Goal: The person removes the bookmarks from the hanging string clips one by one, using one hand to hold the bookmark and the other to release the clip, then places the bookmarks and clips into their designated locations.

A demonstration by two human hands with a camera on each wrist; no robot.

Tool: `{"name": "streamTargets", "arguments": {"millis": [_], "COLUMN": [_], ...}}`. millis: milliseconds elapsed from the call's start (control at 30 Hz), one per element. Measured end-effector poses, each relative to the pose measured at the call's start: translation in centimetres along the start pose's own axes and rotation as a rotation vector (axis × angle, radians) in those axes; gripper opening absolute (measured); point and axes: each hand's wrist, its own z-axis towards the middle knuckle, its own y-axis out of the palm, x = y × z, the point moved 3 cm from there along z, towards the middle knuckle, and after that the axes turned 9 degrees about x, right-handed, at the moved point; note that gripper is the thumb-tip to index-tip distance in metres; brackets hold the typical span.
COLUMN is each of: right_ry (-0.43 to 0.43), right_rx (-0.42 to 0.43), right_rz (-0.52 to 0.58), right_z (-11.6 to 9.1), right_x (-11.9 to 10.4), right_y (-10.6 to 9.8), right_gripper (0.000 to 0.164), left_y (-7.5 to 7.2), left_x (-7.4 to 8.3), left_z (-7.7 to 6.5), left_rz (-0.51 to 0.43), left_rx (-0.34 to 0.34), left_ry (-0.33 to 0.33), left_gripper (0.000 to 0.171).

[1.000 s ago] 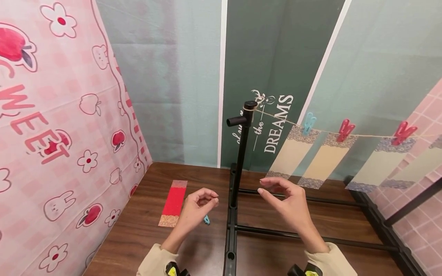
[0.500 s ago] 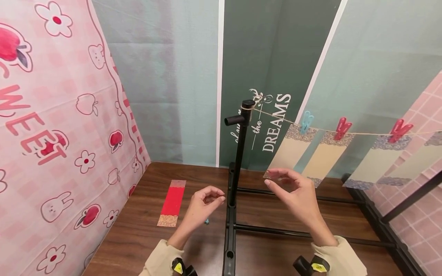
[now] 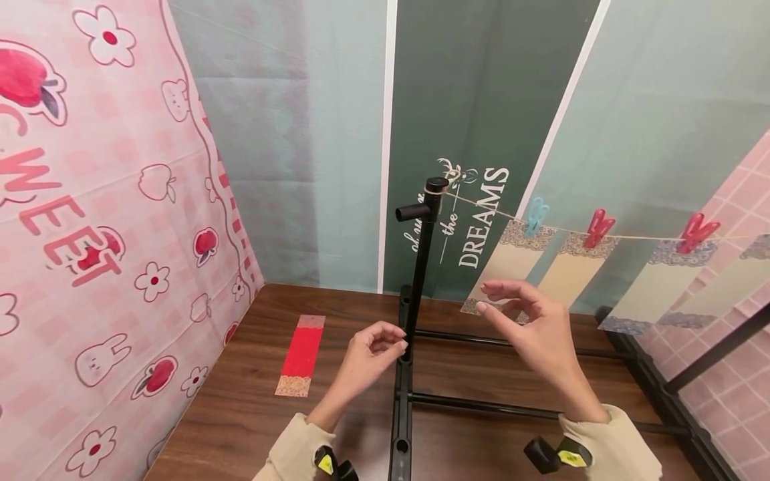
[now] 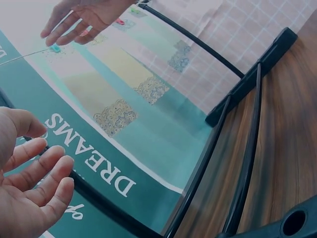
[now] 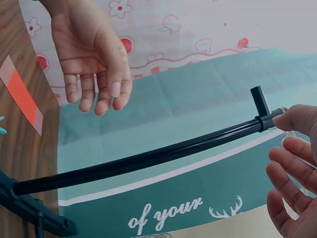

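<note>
My left hand hovers beside the black upright post, fingers loosely bent, nothing held. To the right of the post, my right hand is raised in front of the hanging cards, thumb and fingers apart with nothing between them. A cream card with lace-patterned ends hangs from the string by a light blue clothespin. Beside it a red clothespin holds a yellowish card. On the table lies a red card. A blue clothespin shows at the right wrist view's edge.
Farther right, another red clothespin holds a pale card on the string. The rack's black base bar and crossbars lie across the wooden table. A pink printed cloth stands at the left.
Both hands have drifted to the right, the left one coming up to the post. The blue clothespin on the table has gone out of sight behind the left arm in the head view.
</note>
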Motion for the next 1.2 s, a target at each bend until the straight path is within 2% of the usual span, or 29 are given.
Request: {"name": "streamTargets", "arguments": {"millis": [500, 767, 833, 1067, 1200], "right_ry": [-0.029, -0.061, -0.072, -0.104, -0.096], "right_rx": [0.052, 0.096, 0.104, 0.139, 0.161], "right_rz": [-0.032, -0.027, -0.025, 0.000, 0.013], "right_z": [1.8, 3.1, 3.4, 4.5, 5.2], "right_x": [-0.6, -0.2, -0.2, -0.1, -0.2], "right_y": [-1.7, -2.5, -2.6, -3.3, -3.8], "right_gripper": [0.035, 0.041, 0.041, 0.039, 0.038], "left_y": [2.6, 4.1, 4.3, 4.6, 5.0], "left_x": [-0.1, -2.9, -2.7, 0.0, 0.2], "left_z": [0.4, 1.8, 1.9, 1.6, 1.9], "left_rz": [-0.058, -0.068, -0.079, -0.129, -0.160], "left_rx": [-0.043, -0.045, -0.049, -0.034, -0.021], "left_ry": [0.026, 0.051, 0.058, 0.066, 0.045], "left_gripper": [0.013, 0.018, 0.019, 0.019, 0.019]}}
